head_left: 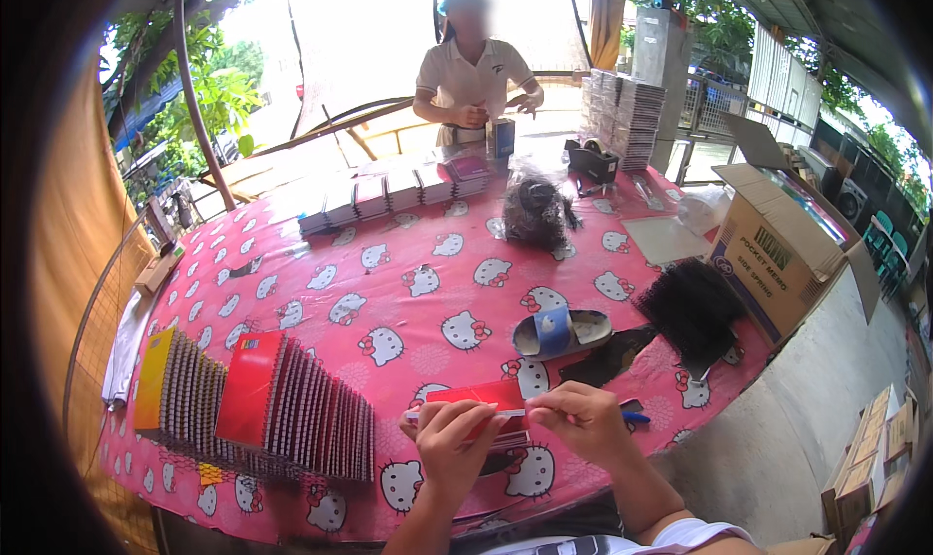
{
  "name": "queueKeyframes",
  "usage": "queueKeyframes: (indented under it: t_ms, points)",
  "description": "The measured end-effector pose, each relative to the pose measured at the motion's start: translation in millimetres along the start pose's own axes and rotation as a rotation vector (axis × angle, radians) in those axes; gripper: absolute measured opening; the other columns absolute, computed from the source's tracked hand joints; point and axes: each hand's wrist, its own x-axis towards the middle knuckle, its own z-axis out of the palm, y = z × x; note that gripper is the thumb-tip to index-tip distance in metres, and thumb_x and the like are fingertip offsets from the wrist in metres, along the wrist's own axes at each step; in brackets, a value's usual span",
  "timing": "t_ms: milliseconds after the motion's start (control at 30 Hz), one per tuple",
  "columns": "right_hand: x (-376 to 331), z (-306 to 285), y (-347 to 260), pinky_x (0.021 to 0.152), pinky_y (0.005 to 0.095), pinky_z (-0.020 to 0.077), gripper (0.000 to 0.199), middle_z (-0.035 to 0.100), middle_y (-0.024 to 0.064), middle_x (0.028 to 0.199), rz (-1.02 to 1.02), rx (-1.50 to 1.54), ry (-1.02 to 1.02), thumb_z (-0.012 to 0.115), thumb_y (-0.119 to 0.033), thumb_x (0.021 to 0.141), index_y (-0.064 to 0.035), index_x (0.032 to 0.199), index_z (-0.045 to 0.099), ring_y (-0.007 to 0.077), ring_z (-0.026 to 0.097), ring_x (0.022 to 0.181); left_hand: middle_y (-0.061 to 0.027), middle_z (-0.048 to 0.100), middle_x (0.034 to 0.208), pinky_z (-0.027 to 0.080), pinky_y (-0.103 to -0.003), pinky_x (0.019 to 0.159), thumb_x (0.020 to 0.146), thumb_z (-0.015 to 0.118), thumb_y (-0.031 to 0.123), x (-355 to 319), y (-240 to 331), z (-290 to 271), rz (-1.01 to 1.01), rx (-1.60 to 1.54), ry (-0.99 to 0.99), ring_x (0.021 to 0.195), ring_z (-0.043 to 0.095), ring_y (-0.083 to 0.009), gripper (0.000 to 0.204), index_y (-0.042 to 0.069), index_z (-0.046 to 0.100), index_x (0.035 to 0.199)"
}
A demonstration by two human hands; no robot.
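Note:
Close in front of me, my left hand (455, 446) grips a small red-covered notepad (481, 396), with its fingers over the near side. At the pad's right end my right hand (588, 421) is closed in a pinch; whatever is between the fingertips is too small to make out. More pads seem to lie beneath, partly hidden by my left hand. A blue-handled tool (635, 415) rests beside my right wrist. Farther right is a heap of black spiral binding coils (688, 312). A blue and grey slide sandal (562, 333) lies just beyond my hands.
Stacks of spiral notebooks, yellow-topped (155, 380) and red-topped (251, 388), stand at left on the pink tablecloth (408, 312). Beyond lie a row of pads (389, 193), black plastic (535, 210) and a tape dispenser (591, 161). An open carton (777, 249) stands right. A person (476, 79) stands opposite.

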Motion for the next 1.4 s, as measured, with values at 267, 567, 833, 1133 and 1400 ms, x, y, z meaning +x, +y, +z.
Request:
queueKeyframes:
  t_ms: [267,567,833,1133,1400]
  points:
    - [2,14,24,0.059,0.0219,0.0457,0.017,0.065,0.0044,0.079,0.174,0.356,0.150,0.074,-0.009,0.081,-0.0018,0.096,0.068,0.0063,0.059,0.070,-0.0007,0.067,0.077,0.043,-0.031,0.071,0.066,0.081,0.013,0,-2,2,0.033,-0.046,0.022,0.072,0.057,-0.0170,0.019,0.010,0.074,0.083]
    - [16,-6,5,0.060,0.0269,0.0472,0.021,0.063,0.0066,0.084,-0.047,0.026,-0.262,0.074,-0.004,0.074,-0.0032,0.094,0.068,0.0163,0.061,0.074,-0.0034,0.069,0.078,0.043,-0.030,0.070,0.064,0.082,0.009,-1,1,0,0.032,-0.030,0.034,0.072,0.058,-0.0171,0.022,0.008,0.074,0.084]
    - [14,2,-7,0.067,0.0393,0.0497,0.022,0.058,0.0124,0.086,-0.103,-0.174,-0.136,0.067,-0.003,0.080,-0.0045,0.101,0.060,0.0317,0.062,0.077,-0.0043,0.068,0.079,0.043,-0.032,0.069,0.065,0.081,0.007,-2,3,-1,0.021,-0.019,0.028,0.074,0.058,-0.0185,0.023,0.007,0.073,0.087]
    - [11,14,3,0.057,0.0375,0.0495,0.024,0.057,0.0090,0.083,-0.225,-0.269,-0.021,0.069,-0.006,0.080,-0.0065,0.101,0.058,0.0284,0.062,0.073,-0.0043,0.069,0.083,0.044,-0.032,0.072,0.067,0.079,0.005,-2,1,-2,0.040,-0.019,0.001,0.076,0.058,-0.0199,0.023,0.007,0.073,0.089]
    - [12,14,-3,0.059,0.0378,0.0487,0.015,0.058,0.0107,0.082,-0.239,-0.306,-0.062,0.072,-0.009,0.077,-0.0050,0.087,0.062,0.0290,0.061,0.072,-0.0046,0.069,0.084,0.045,-0.032,0.073,0.067,0.075,0.000,-5,1,-1,0.034,-0.022,0.004,0.078,0.059,-0.0200,0.026,0.007,0.072,0.091]
